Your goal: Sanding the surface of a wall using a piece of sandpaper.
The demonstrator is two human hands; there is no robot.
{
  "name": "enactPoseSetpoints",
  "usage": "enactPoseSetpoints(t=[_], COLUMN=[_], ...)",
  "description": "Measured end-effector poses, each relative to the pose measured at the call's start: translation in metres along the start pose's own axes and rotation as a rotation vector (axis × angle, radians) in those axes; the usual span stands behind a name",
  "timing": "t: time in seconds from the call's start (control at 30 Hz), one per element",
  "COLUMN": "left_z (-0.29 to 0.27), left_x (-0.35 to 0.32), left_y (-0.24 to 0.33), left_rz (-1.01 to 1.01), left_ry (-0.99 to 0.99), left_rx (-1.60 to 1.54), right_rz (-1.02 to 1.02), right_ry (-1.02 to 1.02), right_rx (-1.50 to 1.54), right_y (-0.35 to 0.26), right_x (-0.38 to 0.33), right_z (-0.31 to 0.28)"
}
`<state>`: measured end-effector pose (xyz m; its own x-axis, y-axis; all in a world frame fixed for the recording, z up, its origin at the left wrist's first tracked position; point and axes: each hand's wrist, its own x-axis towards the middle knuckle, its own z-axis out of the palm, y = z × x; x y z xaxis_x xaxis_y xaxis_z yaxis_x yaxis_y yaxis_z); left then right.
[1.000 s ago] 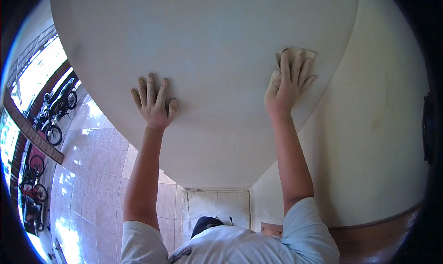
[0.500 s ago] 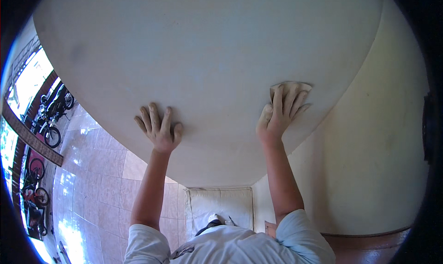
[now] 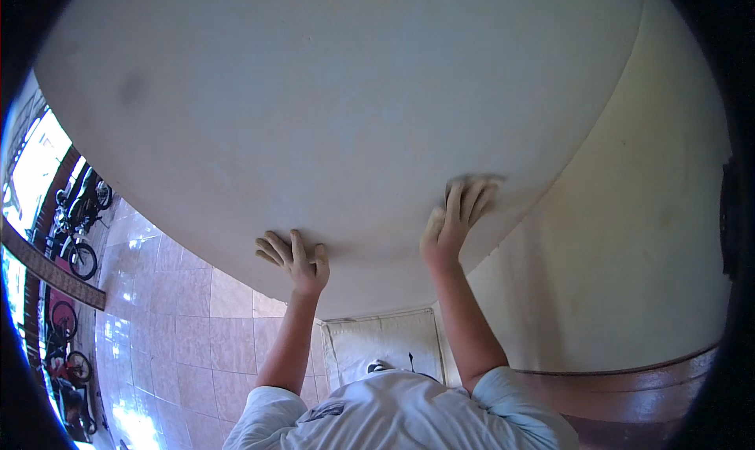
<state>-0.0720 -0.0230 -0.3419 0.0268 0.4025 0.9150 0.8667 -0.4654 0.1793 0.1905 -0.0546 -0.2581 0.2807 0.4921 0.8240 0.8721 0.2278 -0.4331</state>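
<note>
Under the right hand [image 3: 452,228], low on a broad wall [image 3: 354,120], lies a thin pale pad [image 3: 486,179], its upper edge blurred, its left side shadowed; the fingers hold it flat. The wall looks matte grey with faint bluish patches. The left hand [image 3: 303,268] leans there, fingers spread, grasping nothing. Leftward lie glossy pinkish floor tiles [image 3: 181,301], then a dark motorcycle [image 3: 76,220].

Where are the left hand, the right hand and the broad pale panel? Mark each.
Left hand [image 3: 303,267]: head view, back of the hand.
Right hand [image 3: 451,231]: head view, back of the hand.
Broad pale panel [image 3: 346,128]: head view, bare surface above the hands.
</note>
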Motion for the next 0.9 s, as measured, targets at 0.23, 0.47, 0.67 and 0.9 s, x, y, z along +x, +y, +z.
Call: enactPoseSetpoints(t=[0.23,0.47,0.67,0.9], left_z=[-0.003,-0.028,-0.033,-0.021], left_x=[0.012,0.057,0.09,0.059], left_y=[0.007,0.008,-0.008,-0.025], left_rz=[-0.001,0.024,0.014,0.097], left_ry=[0.018,-0.01,0.065,0.134], left_rx=[-0.056,-0.06,0.011,0.123], right_rz=[-0.264,-0.192,-0.224,-0.208], right_ry=[-0.136,-0.07,-0.227,-0.12], right_rx=[-0.21,-0.061,-0.069,-0.061], right_y=[0.03,-0.041,-0.028,-0.087], right_x=[-0.049,0.015,-0.029,0.017], right_z=[0.02,0.016,0.027,0.029])
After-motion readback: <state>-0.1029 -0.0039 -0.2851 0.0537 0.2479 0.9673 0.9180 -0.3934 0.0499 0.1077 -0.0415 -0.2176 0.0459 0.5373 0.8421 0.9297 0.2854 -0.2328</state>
